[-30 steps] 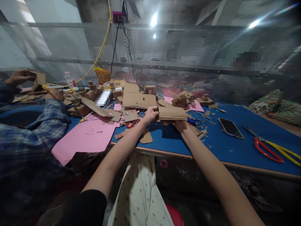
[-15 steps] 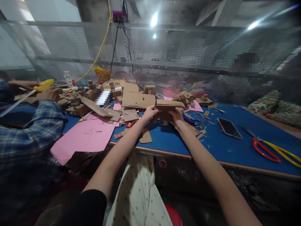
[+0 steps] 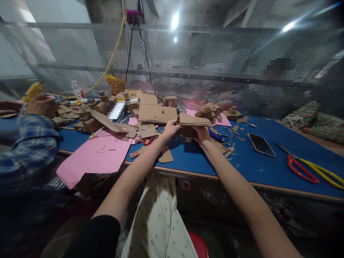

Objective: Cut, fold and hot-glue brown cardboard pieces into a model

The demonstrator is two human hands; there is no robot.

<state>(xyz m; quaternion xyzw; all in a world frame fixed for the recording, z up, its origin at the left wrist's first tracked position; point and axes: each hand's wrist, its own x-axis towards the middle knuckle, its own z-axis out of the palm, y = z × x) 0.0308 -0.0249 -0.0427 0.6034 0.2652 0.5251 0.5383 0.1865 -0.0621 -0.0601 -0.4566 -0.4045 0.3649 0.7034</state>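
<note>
A folded cardboard piece [image 3: 194, 120] is held between my two hands, just above the table. My left hand [image 3: 171, 130] grips its left end, thumb on the near edge. On the right, my right hand [image 3: 201, 134] is closed on its lower right side, with the fingertips hidden beneath the cardboard. Right behind it stands a larger cardboard panel [image 3: 153, 111] with a small hole. Beneath my left forearm lie a cut cardboard scrap [image 3: 166, 155] and a red-handled tool [image 3: 147, 141]. A blue-handled tool [image 3: 217, 135] lies beside my right hand.
To the right, a phone [image 3: 261, 144] and scissors [image 3: 302, 168] with red and yellow handles lie on the blue table [image 3: 242, 172]. Pink paper [image 3: 94, 157] overhangs the front edge. At left, a co-worker's hand [image 3: 43, 105] is near a yellow glue gun [image 3: 34, 90].
The cardboard in my hands has tilted, so more of its top face shows. The co-worker's hand and the yellow glue gun have moved left.
</note>
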